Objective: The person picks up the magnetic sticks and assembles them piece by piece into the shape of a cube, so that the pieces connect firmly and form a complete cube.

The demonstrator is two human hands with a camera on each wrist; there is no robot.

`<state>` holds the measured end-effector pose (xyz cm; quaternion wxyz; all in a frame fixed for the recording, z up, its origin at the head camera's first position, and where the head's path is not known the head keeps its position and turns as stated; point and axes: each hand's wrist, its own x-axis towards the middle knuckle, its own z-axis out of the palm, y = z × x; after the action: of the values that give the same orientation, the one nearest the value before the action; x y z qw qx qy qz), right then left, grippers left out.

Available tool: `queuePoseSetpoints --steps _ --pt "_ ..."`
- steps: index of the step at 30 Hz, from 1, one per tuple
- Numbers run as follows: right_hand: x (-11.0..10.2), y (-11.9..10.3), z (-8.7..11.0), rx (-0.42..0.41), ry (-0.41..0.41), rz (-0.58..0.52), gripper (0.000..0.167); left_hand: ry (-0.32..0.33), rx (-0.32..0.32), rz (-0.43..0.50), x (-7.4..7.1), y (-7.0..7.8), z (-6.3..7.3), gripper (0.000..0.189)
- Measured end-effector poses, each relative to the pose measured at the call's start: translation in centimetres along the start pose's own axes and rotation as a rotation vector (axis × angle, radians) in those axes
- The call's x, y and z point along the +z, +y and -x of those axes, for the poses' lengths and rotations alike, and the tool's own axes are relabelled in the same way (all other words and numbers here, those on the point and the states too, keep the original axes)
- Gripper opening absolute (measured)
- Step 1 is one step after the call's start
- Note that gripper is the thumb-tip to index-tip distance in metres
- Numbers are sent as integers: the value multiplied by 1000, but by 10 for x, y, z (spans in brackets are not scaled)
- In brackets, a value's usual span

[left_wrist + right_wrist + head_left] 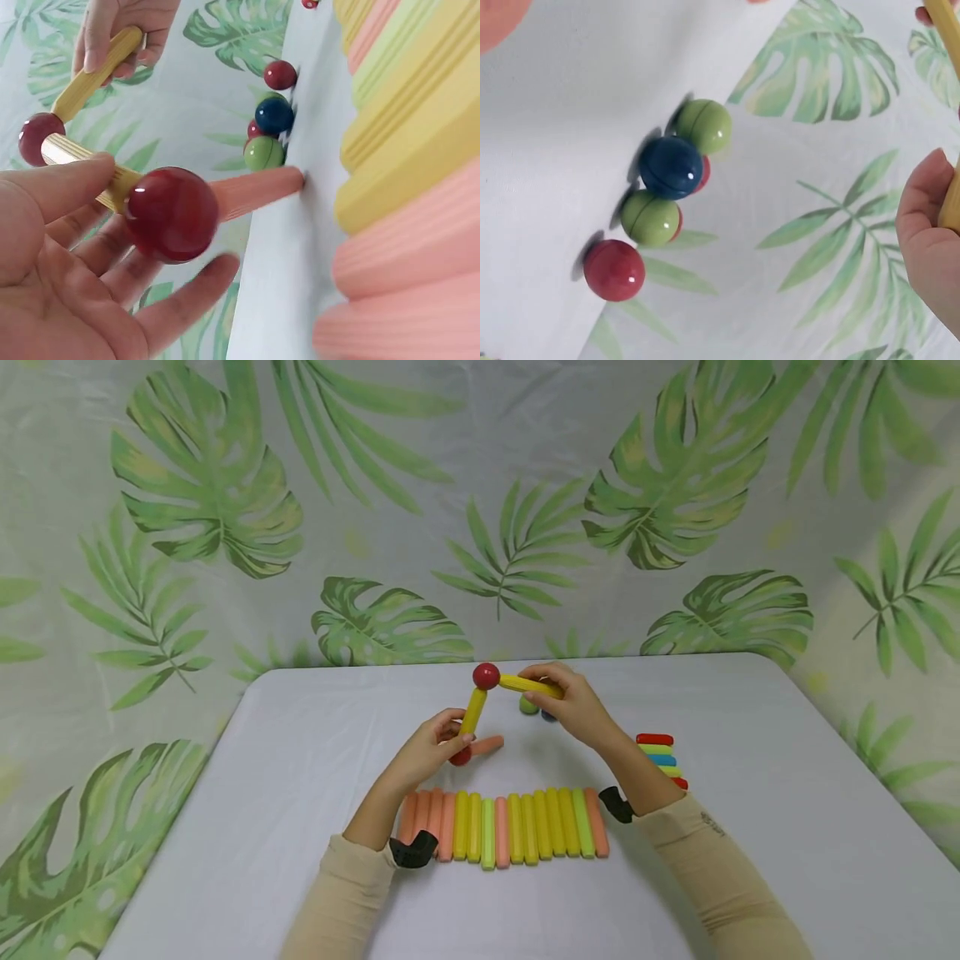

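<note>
Both hands hold a joined chain of sticks and balls above the table. My left hand (427, 750) pinches a yellow stick (472, 712) between thumb and fingers. At that stick's lower end is a glossy red ball (172, 215), with a pink stick (259, 193) sticking out of it. A second red ball (486, 676) joins the upper end to another yellow stick (517, 683), whose outer end my right hand (572, 703) grips. In the right wrist view, the right hand (934, 251) shows only at the edge.
A row of pink, yellow and light green sticks (502, 831) lies in front of the hands. Red, green and blue shorter sticks (658, 760) are stacked at the right. Behind, several balls stand near the back edge, among them a blue ball (671, 166) and a red ball (613, 270).
</note>
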<state>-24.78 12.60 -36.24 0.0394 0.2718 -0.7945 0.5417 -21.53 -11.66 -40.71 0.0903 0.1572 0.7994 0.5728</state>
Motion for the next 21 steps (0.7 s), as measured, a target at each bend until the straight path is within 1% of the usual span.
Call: queuePoseSetpoints --steps 2,5,9,11,12,13,15,18,20,21 --pt "4 7 -3 -25 -8 12 25 14 -17 -47 -1 -1 -2 33" --pt "10 9 -5 -52 -20 17 24 26 -36 -102 -3 -5 -7 31" --pt "18 10 -6 -74 -45 44 22 -2 -61 -159 -5 -8 -13 29" --pt "22 10 -6 -77 -60 64 21 -9 -64 -181 -7 -8 -15 32" --pt "23 10 -7 -79 -68 71 21 -2 -66 -188 -9 -7 -16 35" --pt "25 10 -7 -81 -72 80 21 10 -57 -185 -10 -5 -16 39" --pt "27 10 -7 -88 -75 90 21 52 -14 -151 -12 -1 -17 50" --pt "29 11 -8 -105 -65 103 21 111 95 -114 -12 7 -21 61" --pt "29 11 -8 -120 -59 108 21 122 158 -113 -10 12 -24 59" --pt "29 11 -9 -126 -59 109 22 126 175 -119 -10 14 -26 55"
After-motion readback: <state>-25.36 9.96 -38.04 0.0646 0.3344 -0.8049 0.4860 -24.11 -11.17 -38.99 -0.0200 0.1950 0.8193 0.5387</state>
